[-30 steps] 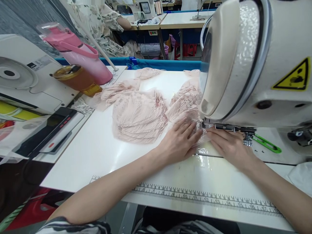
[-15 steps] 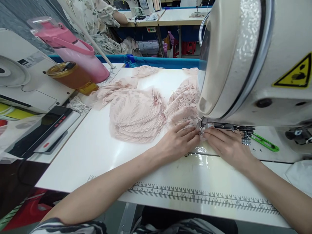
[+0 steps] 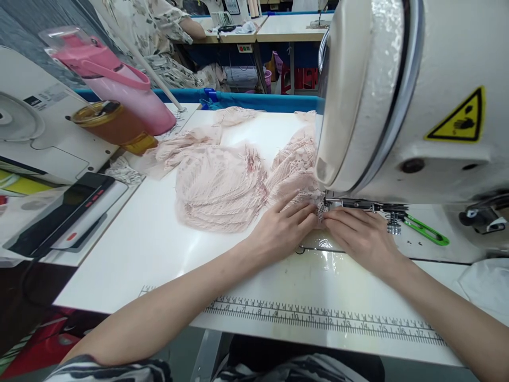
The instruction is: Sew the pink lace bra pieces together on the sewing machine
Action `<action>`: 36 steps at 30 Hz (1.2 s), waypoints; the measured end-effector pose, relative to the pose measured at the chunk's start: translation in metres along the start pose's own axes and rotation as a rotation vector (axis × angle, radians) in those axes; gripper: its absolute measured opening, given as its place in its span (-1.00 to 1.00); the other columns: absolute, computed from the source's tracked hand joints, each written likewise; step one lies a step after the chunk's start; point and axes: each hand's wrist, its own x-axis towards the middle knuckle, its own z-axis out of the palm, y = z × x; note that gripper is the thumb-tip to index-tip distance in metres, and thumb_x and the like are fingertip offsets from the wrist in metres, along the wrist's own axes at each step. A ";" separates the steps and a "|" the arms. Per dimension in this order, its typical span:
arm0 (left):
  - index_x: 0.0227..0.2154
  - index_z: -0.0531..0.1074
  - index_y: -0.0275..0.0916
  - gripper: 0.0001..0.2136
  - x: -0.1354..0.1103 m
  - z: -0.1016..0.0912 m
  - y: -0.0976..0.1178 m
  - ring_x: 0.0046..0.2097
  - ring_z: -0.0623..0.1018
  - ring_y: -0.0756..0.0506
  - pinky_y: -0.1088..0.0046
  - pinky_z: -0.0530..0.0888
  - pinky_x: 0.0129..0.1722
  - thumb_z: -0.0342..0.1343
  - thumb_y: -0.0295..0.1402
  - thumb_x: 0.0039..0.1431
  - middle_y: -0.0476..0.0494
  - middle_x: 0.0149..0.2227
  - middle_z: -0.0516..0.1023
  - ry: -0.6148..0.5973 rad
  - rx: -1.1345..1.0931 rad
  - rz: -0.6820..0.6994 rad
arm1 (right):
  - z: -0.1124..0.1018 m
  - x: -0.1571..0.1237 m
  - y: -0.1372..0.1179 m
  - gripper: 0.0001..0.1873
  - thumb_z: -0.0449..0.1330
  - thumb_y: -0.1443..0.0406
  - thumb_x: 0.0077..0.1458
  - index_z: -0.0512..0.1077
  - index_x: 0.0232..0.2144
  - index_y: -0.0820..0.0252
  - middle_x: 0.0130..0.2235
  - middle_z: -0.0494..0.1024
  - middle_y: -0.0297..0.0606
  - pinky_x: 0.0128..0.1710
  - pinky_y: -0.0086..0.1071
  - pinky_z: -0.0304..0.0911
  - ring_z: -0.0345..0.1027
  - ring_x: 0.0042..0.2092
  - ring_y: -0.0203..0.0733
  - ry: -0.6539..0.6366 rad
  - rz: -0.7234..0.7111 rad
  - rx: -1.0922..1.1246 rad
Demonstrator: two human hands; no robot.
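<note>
Pale pink lace fabric [image 3: 220, 188] lies bunched on the white table, running up to the needle area of a sewing machine [image 3: 358, 106]. My left hand [image 3: 283, 228] rests flat on the fabric's near edge, its fingers stretched out and slightly apart, left of the presser foot [image 3: 325, 201]. Just right of the foot, my right hand [image 3: 360, 233] has its fingers pressed together at the lace edge, with the fingertips partly hidden under the machine's metal attachment [image 3: 363, 205]. The needle itself is too small to make out.
A green thread snipper [image 3: 427, 229] lies right of my right hand. Along the table's front edge runs a printed ruler [image 3: 318, 321]. At left stand a pink bottle [image 3: 119, 79], an amber cup [image 3: 115, 127] and a black device [image 3: 63, 212]. Another person's arm [image 3: 193, 27] shows behind.
The whole view has shifted slightly, so the machine and table appear a little further left. Both hands keep nearly the same place at the presser foot, and the fabric looks almost unchanged.
</note>
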 end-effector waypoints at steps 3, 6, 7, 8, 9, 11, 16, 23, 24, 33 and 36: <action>0.00 0.34 -0.29 -0.67 -0.003 -0.006 0.006 -0.04 0.50 -0.16 0.14 0.24 0.12 0.09 -0.32 0.18 -0.18 -0.06 0.54 -0.027 -0.092 -0.253 | -0.003 0.005 -0.002 -0.94 0.12 0.41 0.16 0.35 -0.33 0.17 -0.23 0.55 -0.36 -0.16 -0.37 0.22 0.39 -0.19 -0.28 -0.005 0.008 0.155; -0.19 0.43 -0.21 -0.79 -0.007 -0.010 0.008 -0.32 0.50 -0.07 0.20 0.26 0.00 0.14 -0.29 0.10 -0.01 -0.38 0.56 -0.090 -0.206 -0.347 | -0.005 0.004 -0.004 -0.90 0.09 0.41 0.16 0.27 -0.39 0.16 -0.36 0.48 -0.38 -0.21 -0.35 0.18 0.34 -0.28 -0.29 -0.057 0.073 0.345; -0.30 0.43 -0.19 -0.89 -0.008 -0.010 0.008 -0.38 0.47 -0.03 0.22 0.25 -0.01 0.12 -0.33 0.10 0.05 -0.46 0.52 -0.087 -0.234 -0.318 | -0.006 0.003 -0.004 -0.91 0.09 0.41 0.14 0.26 -0.39 0.15 -0.40 0.46 -0.40 -0.20 -0.33 0.17 0.32 -0.31 -0.30 -0.071 0.086 0.380; -0.39 0.42 -0.19 -0.96 -0.010 -0.010 0.008 -0.42 0.45 0.00 0.24 0.23 0.00 0.09 -0.37 0.11 0.08 -0.51 0.50 -0.063 -0.244 -0.275 | -0.007 0.002 -0.005 -0.92 0.10 0.40 0.13 0.26 -0.39 0.15 -0.43 0.43 -0.42 -0.18 -0.31 0.16 0.31 -0.33 -0.30 -0.076 0.091 0.396; -0.44 0.41 -0.18 -0.94 -0.011 -0.009 0.008 -0.42 0.43 0.01 0.24 0.21 0.01 0.06 -0.41 0.12 0.09 -0.53 0.49 -0.026 -0.235 -0.229 | -0.008 0.000 -0.006 -0.93 0.11 0.39 0.13 0.27 -0.37 0.15 -0.45 0.42 -0.43 -0.15 -0.28 0.16 0.31 -0.35 -0.30 -0.071 0.089 0.393; -0.47 0.39 -0.18 -0.87 -0.011 -0.008 0.008 -0.40 0.43 0.01 0.25 0.19 0.04 0.01 -0.45 0.16 0.08 -0.51 0.50 0.057 -0.177 -0.149 | -0.010 -0.002 -0.008 -0.94 0.15 0.35 0.13 0.31 -0.32 0.16 -0.45 0.44 -0.42 -0.08 -0.24 0.14 0.33 -0.33 -0.28 -0.022 0.058 0.359; -0.50 0.36 -0.20 -0.81 -0.010 -0.008 0.012 -0.42 0.39 0.02 0.29 0.23 0.00 -0.02 -0.41 0.23 0.09 -0.56 0.45 0.139 -0.027 -0.049 | -0.014 0.003 -0.017 -0.88 0.23 0.32 0.11 0.39 -0.25 0.13 -0.40 0.52 -0.40 -0.02 -0.24 0.15 0.37 -0.28 -0.29 0.073 -0.072 0.305; -0.47 0.37 -0.23 -0.82 -0.009 -0.009 0.012 -0.42 0.41 0.01 0.34 0.35 -0.16 -0.01 -0.40 0.26 0.05 -0.53 0.46 0.164 0.037 0.053 | -0.018 0.005 -0.019 -0.85 0.24 0.45 0.07 0.45 -0.29 0.15 -0.26 0.59 -0.31 -0.10 -0.28 0.29 0.42 -0.13 -0.24 0.115 -0.144 0.263; -0.44 0.39 -0.25 -0.83 -0.009 -0.008 0.011 -0.38 0.45 -0.01 0.35 0.38 -0.18 -0.01 -0.40 0.27 0.01 -0.47 0.50 0.147 0.025 0.071 | -0.019 0.005 -0.019 -0.85 0.23 0.46 0.07 0.45 -0.28 0.17 -0.25 0.59 -0.30 -0.09 -0.29 0.31 0.42 -0.13 -0.24 0.108 -0.161 0.264; 0.21 0.16 -0.50 -0.48 -0.010 0.002 -0.004 0.31 0.17 -0.21 0.23 0.18 0.29 -0.08 -0.24 0.29 -0.34 0.25 0.21 -0.178 -0.137 0.120 | -0.018 0.006 -0.020 -0.86 0.17 0.49 0.11 0.47 -0.30 0.22 -0.31 0.61 -0.34 -0.01 -0.28 0.36 0.46 -0.24 -0.30 0.076 -0.207 0.238; 0.21 0.19 -0.42 -0.48 -0.011 0.001 -0.007 0.29 0.21 -0.23 0.19 0.21 0.26 -0.10 -0.19 0.30 -0.32 0.25 0.21 -0.219 -0.124 0.107 | -0.019 0.008 -0.021 -0.86 0.15 0.49 0.12 0.48 -0.36 0.23 -0.33 0.61 -0.34 -0.07 -0.30 0.41 0.47 -0.27 -0.30 0.076 -0.220 0.202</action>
